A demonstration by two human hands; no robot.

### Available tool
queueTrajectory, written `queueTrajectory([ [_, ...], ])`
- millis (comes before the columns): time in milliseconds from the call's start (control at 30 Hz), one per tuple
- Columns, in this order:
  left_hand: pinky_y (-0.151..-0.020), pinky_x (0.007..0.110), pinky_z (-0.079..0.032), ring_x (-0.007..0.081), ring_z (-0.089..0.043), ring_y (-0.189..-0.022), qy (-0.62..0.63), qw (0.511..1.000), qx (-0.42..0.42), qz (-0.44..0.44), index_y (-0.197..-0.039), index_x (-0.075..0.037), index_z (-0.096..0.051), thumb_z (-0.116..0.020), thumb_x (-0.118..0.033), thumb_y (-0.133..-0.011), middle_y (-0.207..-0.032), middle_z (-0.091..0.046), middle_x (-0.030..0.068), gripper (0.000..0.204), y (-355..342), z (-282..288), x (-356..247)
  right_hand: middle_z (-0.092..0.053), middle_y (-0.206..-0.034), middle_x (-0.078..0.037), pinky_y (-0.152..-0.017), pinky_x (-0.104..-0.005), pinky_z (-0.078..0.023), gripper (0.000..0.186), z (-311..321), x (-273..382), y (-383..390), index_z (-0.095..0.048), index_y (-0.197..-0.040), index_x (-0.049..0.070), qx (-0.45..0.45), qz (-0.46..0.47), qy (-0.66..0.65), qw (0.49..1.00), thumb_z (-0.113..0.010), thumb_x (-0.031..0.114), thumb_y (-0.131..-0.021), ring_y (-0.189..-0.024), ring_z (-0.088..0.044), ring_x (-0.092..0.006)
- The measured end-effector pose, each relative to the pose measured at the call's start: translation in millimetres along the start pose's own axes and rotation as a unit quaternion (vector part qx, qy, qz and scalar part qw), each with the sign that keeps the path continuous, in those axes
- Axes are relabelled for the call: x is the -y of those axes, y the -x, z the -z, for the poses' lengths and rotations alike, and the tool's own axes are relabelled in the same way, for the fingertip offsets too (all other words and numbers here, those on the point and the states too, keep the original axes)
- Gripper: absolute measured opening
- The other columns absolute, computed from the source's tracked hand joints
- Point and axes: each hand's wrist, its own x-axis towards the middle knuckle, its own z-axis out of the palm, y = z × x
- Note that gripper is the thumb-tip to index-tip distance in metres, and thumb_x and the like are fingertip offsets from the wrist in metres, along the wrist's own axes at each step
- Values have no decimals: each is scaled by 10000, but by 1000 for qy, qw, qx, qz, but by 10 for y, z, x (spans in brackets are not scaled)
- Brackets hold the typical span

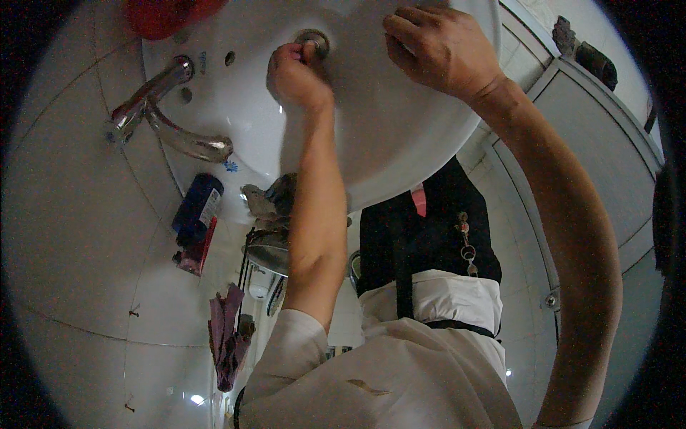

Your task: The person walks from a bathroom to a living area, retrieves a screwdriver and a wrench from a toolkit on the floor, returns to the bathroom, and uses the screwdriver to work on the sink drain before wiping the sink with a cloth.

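Observation:
In the white washbasin (386,154), my left hand (299,77) reaches down to the round metal drain stopper (314,36). Its fingers are closed in a pinch at the stopper, which they partly cover. My right hand (443,51) hovers over the right side of the bowl with its fingers curled in. Whether anything lies inside that fist cannot be seen. To the left of my left hand, a chrome faucet (146,107) is mounted on the basin, its spout pointing toward the bowl. No water stream shows.
A red object (171,16) sits at the basin's far left edge. On the near left are a dark blue bottle (196,206), a red tube (200,250) and a dark cloth (275,196). A purple cloth (227,332) hangs lower down. A grey-panelled door (579,132) stands at right.

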Motion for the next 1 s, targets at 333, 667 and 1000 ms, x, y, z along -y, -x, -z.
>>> queueTrajectory([
  [333,-804,407,-528,357,-657,-915,111,987,78,85,-991,36,-659,-663,63,-803,-1014,-661,204,190,189,167,12,-624,-800,-139,-638,-438,-545,153,6,3,-9,-592,-887,40,22,-3,-6,1000,-669,169,-861,-731,-657,-339],
  [667,-911,511,-493,415,-626,-1043,23,972,161,168,-1287,-43,-618,-539,-228,-1028,-1231,-620,218,328,437,328,-392,-657,-853,-74,-671,-429,-561,105,-102,44,41,-598,-923,85,-52,-12,33,998,-670,150,-883,-787,-680,-307],
  [1000,-972,518,-446,485,-561,-1144,143,964,173,145,-1293,2,-566,-511,-277,-1040,-1253,-571,296,382,439,197,-274,-638,-816,-87,-640,-442,-541,106,-78,32,35,-586,-887,88,-36,-7,23,999,-673,129,-842,-754,-666,-314],
])
